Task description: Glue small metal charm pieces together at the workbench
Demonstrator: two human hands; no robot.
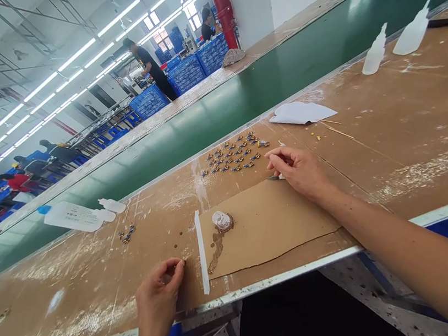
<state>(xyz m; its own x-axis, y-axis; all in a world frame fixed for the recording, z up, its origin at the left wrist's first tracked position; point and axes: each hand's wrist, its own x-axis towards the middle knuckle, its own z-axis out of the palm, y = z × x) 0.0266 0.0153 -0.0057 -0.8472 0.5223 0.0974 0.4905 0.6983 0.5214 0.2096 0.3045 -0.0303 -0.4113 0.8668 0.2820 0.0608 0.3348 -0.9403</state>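
My left hand (160, 292) is near the table's front edge, left of the cardboard sheet. Its thumb and forefinger are pinched together, with a tiny dark bit at the tips that is too small to name. My right hand (296, 170) is over the sheet's far edge with its fingers curled together; whatever they hold is hidden. A small dark tip (273, 178) shows just beneath them. To its left, many small blue-and-gold pieces (236, 153) lie spread in rows. The cardboard sheet (278, 225) bears a round blob of white paste (222, 220) with a wet brown stain beside it.
White tape (202, 251) runs along the sheet's left edge. More small pieces (127, 234) lie near a large clear bottle (73, 216) and small bottles. White paper (302, 113) and squeeze bottles (374, 53) are farther right. A green conveyor belt (198, 111) runs behind; people work beyond.
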